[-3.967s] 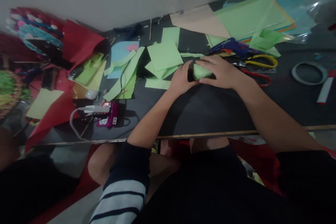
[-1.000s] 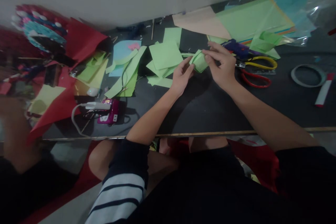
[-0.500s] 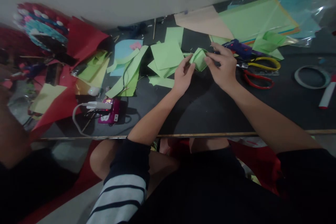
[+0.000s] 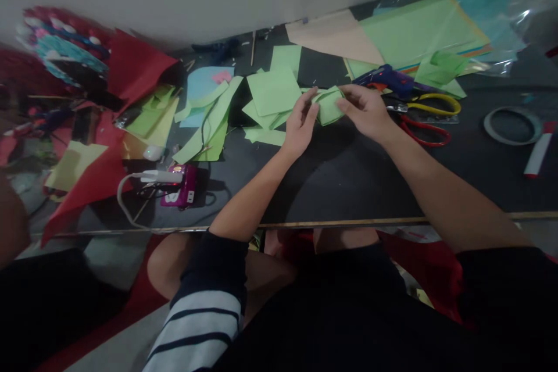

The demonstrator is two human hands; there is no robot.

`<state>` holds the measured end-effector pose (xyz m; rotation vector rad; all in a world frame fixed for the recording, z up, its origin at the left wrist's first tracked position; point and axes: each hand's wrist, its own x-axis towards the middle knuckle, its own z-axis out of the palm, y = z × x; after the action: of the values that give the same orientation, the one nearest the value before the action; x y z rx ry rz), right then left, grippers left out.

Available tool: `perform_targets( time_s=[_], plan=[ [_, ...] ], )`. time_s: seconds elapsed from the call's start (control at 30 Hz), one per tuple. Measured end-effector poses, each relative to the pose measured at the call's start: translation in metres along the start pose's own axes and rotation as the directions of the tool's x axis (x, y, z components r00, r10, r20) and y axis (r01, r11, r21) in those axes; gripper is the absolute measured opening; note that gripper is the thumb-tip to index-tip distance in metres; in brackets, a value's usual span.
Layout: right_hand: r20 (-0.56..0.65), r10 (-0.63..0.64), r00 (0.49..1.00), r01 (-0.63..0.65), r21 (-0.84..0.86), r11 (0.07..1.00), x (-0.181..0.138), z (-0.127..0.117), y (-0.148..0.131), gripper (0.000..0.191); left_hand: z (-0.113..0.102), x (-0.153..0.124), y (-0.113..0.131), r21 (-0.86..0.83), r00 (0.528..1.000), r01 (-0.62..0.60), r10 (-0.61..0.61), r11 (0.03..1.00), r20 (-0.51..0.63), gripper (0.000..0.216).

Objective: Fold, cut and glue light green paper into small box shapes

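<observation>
A small folded piece of light green paper (image 4: 329,106) is held just above the black table (image 4: 349,180) between both hands. My left hand (image 4: 300,125) pinches its left side with fingers and thumb. My right hand (image 4: 366,110) grips its right side, fingers curled around the edge. A stack of cut green paper squares (image 4: 272,93) lies just left of the hands.
Blue glue gun (image 4: 387,78), yellow-handled scissors (image 4: 431,106) and red-handled scissors (image 4: 425,132) lie right of the hands. Large green and tan sheets (image 4: 414,29) at the back. Tape roll (image 4: 512,125) and marker (image 4: 538,154) far right. Pink device with white cable (image 4: 176,186), red paper (image 4: 135,70) left.
Four seconds ago both hands pressed the green piece flat on the table. They have since lifted it and now turn it between their fingers; the right hand has dropped slightly.
</observation>
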<state>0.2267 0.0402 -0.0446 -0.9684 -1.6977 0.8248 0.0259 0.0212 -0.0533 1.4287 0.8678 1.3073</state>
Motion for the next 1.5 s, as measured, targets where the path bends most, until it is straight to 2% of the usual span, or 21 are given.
perform_targets(
  time_s=[0.13, 0.23, 0.5, 0.57, 0.63, 0.77, 0.87, 0.97, 1.03, 1.1, 1.2, 1.3, 1.4, 1.5],
  plan=[
    [-0.061, 0.01, 0.998, -0.009, 0.011, 1.0, -0.007, 0.013, -0.01, 0.072, 0.001, 0.0, -0.007, 0.018, 0.999, 0.049, -0.049, 0.999, 0.015, 0.073],
    [-0.056, 0.02, 0.998, -0.018, 0.034, 0.999, -0.009, 0.016, -0.008, 0.073, 0.0, 0.002, -0.013, 0.04, 0.996, 0.092, -0.093, 0.995, 0.017, 0.083],
    [-0.06, 0.007, 0.998, -0.007, 0.001, 1.0, -0.009, 0.016, -0.005, 0.071, -0.004, 0.006, -0.013, 0.013, 0.993, 0.116, -0.116, 0.993, 0.005, 0.078],
    [-0.033, -0.018, 0.999, 0.017, -0.013, 1.0, -0.008, 0.012, -0.006, 0.073, -0.004, 0.005, -0.007, -0.005, 0.994, 0.109, -0.109, 0.994, 0.02, 0.073],
    [0.014, -0.013, 1.0, 0.013, 0.014, 1.0, -0.007, 0.008, -0.007, 0.078, -0.005, 0.004, 0.001, -0.04, 0.991, 0.107, -0.103, 0.993, 0.091, 0.067],
    [0.16, 0.061, 0.985, -0.072, 0.067, 0.995, -0.006, 0.003, -0.019, 0.099, -0.008, 0.003, 0.009, -0.09, 0.966, 0.108, -0.083, 0.99, 0.247, 0.066],
    [0.213, 0.037, 0.976, -0.06, 0.105, 0.993, -0.006, 0.006, -0.03, 0.109, -0.008, 0.005, 0.0, -0.083, 0.975, 0.09, -0.071, 0.993, 0.21, 0.069],
    [0.155, -0.026, 0.988, 0.003, 0.148, 0.989, -0.007, 0.011, -0.028, 0.103, -0.01, 0.009, -0.012, 0.002, 0.995, 0.003, -0.003, 1.0, 0.095, 0.067],
    [0.069, -0.014, 0.997, 0.003, 0.147, 0.989, -0.006, 0.015, -0.018, 0.094, -0.012, 0.009, -0.015, 0.143, 0.996, -0.088, 0.082, 0.986, 0.047, 0.063],
    [-0.012, 0.039, 0.999, -0.037, 0.135, 0.99, -0.007, 0.018, -0.005, 0.089, -0.013, 0.007, -0.011, 0.314, 0.984, -0.176, 0.164, 0.933, 0.063, 0.055],
    [-0.079, 0.074, 0.994, -0.069, 0.065, 0.996, -0.009, 0.021, 0.007, 0.089, -0.009, -0.002, 0.001, 0.507, 0.958, -0.286, 0.243, 0.813, 0.15, 0.039],
    [-0.07, -0.002, 0.998, -0.004, -0.074, 0.997, -0.014, 0.022, 0.004, 0.091, 0.0, -0.01, 0.01, 0.573, 0.941, -0.338, 0.254, 0.747, 0.223, 0.041],
    [0.001, -0.066, 0.998, 0.065, -0.168, 0.984, -0.018, 0.02, -0.005, 0.094, 0.004, -0.014, 0.014, 0.575, 0.943, -0.329, 0.225, 0.749, 0.246, 0.053],
    [0.054, -0.082, 0.995, 0.091, -0.193, 0.977, -0.018, 0.02, -0.006, 0.095, 0.002, -0.012, 0.016, 0.564, 0.951, -0.294, 0.176, 0.772, 0.254, 0.058]
  ],
)
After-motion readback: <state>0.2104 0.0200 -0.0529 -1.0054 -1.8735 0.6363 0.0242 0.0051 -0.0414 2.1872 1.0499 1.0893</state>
